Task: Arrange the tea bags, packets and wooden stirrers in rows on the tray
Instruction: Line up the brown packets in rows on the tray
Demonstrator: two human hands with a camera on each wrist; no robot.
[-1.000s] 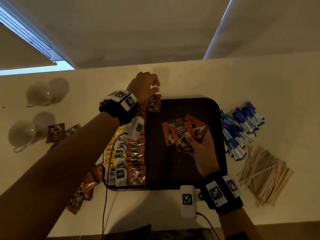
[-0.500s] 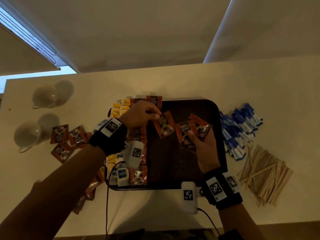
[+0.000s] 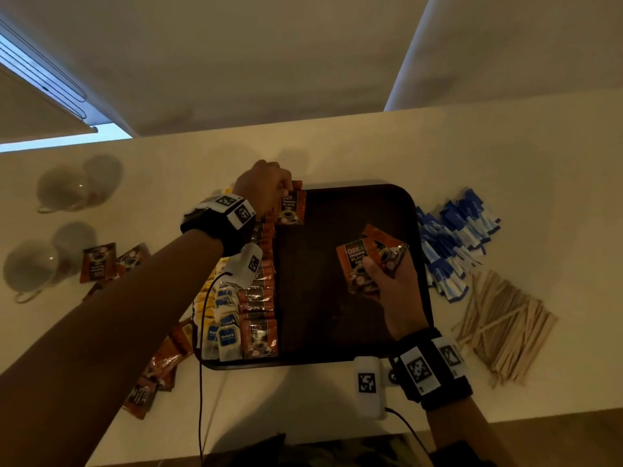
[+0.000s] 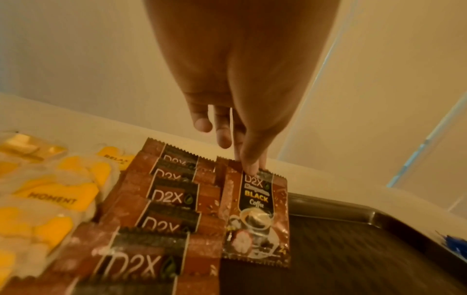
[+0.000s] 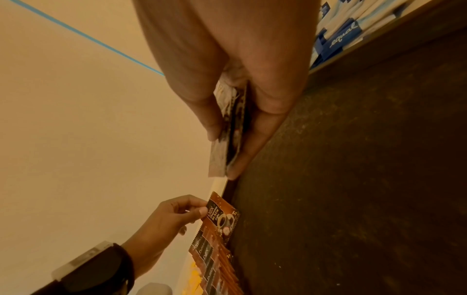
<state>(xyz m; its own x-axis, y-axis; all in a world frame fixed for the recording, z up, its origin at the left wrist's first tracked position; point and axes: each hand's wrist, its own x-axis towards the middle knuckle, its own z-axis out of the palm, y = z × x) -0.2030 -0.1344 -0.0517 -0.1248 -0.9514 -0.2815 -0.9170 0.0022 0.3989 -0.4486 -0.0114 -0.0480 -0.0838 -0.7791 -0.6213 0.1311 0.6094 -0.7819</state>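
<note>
A dark tray (image 3: 340,358) lies on the white table. Along its left side run a row of yellow tea bags (image 4: 63,191), blue-tagged tea bags (image 3: 226,335) and an overlapping row of brown coffee packets (image 3: 258,298). My left hand (image 3: 281,190) pinches the top edge of one brown coffee packet (image 3: 291,208) at the tray's far left corner, right of that row's far end; the packet (image 4: 255,215) lies flat on the tray. My right hand (image 3: 381,274) grips a small fan of coffee packets (image 3: 360,261) above the tray's right half. Blue sugar packets (image 3: 451,244) and wooden stirrers (image 3: 502,328) lie right of the tray.
Two white cups (image 3: 57,193) (image 3: 28,267) stand at the far left of the table. Loose brown coffee packets (image 3: 99,261) (image 3: 158,369) lie on the table left of the tray. The table's near edge runs just below the tray. The tray's middle is bare.
My left hand took a coffee packet from the fan in my right hand, carried it up to the tray's far left corner and laid it there. The right hand stayed put.
</note>
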